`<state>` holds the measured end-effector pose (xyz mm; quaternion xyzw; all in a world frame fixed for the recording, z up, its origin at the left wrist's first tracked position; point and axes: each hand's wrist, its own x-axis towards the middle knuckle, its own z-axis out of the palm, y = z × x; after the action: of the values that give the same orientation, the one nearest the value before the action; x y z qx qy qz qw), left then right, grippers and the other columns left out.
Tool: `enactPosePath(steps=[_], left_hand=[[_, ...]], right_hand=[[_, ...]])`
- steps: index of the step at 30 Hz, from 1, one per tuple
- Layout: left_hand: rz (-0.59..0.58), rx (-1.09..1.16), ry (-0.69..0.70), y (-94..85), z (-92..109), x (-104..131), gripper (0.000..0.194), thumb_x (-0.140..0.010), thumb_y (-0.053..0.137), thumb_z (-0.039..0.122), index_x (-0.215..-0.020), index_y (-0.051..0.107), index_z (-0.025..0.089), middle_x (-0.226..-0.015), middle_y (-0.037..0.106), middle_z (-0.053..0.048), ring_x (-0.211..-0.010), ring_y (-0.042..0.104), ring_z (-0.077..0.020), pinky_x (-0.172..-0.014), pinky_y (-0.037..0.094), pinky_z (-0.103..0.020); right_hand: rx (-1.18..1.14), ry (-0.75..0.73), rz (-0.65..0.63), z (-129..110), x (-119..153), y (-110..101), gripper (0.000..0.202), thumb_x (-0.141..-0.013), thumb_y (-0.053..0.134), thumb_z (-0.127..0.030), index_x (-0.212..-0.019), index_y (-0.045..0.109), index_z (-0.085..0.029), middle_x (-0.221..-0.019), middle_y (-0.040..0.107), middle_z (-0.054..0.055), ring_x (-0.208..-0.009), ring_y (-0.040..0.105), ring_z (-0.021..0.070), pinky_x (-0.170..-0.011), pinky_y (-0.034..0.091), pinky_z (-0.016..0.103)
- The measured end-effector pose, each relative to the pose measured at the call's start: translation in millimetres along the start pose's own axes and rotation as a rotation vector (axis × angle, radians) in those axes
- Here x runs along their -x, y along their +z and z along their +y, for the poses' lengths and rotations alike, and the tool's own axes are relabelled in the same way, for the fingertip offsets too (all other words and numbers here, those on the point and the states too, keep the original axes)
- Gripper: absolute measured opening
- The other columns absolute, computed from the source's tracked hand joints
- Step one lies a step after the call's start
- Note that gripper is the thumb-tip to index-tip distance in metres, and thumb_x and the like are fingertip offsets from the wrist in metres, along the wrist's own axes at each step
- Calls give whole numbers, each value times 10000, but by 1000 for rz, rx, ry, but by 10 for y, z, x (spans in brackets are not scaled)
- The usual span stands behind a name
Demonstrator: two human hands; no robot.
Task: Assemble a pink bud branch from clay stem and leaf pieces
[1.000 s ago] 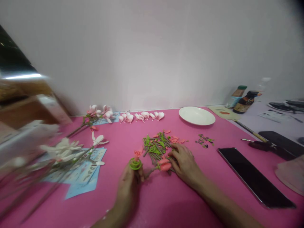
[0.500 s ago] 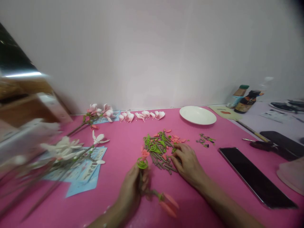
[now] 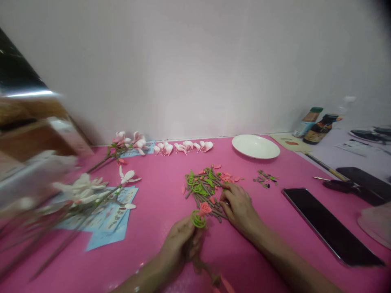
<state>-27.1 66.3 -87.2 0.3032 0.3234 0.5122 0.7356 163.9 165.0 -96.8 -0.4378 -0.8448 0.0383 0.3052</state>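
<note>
My left hand (image 3: 181, 240) is closed around a brown flower stem (image 3: 199, 264). At its top sit a green ring piece (image 3: 198, 219) and a coral flower (image 3: 205, 208); coral petals (image 3: 224, 286) are at its lower end. My right hand (image 3: 238, 205) rests at the right side of a pile of brown stem pieces and green parts (image 3: 200, 189), fingers bent inward; whatever its fingertips hold is hidden. Coral petal pieces (image 3: 227, 178) lie behind that hand.
White flowers (image 3: 84, 187) on blue sheets (image 3: 106, 240) lie left, pink flowers (image 3: 130, 142) behind. Pale petals (image 3: 189, 146) line the wall beside a white plate (image 3: 255, 147). At right are small parts (image 3: 266, 178), a phone (image 3: 330, 226), scissors (image 3: 339, 185) and bottles (image 3: 319, 129).
My left hand has moved right with the stem, bringing the coral flower to the pile's near edge. The lower petals have shifted down. My right hand has hardly moved.
</note>
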Motion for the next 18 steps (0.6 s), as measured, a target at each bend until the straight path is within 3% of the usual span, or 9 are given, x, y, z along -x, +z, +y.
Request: enactPosePath(steps=[5,10,12,15,18], left_hand=[[-68,-32,-46,26,22,18,320,-808,576,481,-791,543,163,-519,404,71,-343,206,-26,-338,146,-182],[-77,-73,-70,17,13,17,310,-822,568,484,-848,535,177,-480,382,92,-329,187,-30,-329,139,-173],[-79,-96,-61,3,-7,16,300,-830,568,468,-865,542,171,-465,369,97,-335,200,-33,-339,147,-175],[-77,-122,-57,-5,-23,21,295,-837,566,460,-854,554,165,-460,358,99,-341,210,-34,-349,147,-187],[-63,-146,-76,4,-7,30,302,-837,563,466,-831,560,164,-464,345,99,-351,212,-37,-354,130,-196]], right_hand=[[-64,2,47,-51,-13,-96,117,-841,483,-143,-758,559,-179,-1037,573,119,-1029,512,254,-861,417,414],[-279,56,96,-169,25,-250,145,-892,477,-214,-766,549,-202,-749,561,35,-726,526,183,-670,426,312],[-380,99,100,-220,51,-296,91,-890,502,-221,-863,588,-212,-783,587,32,-730,545,176,-649,433,292],[-524,99,90,-294,80,-372,164,-899,498,-211,-994,627,-247,-852,624,32,-793,581,175,-683,455,289],[-685,119,53,-365,104,-454,149,-892,517,-217,-888,662,-252,-805,638,22,-767,598,169,-692,471,293]])
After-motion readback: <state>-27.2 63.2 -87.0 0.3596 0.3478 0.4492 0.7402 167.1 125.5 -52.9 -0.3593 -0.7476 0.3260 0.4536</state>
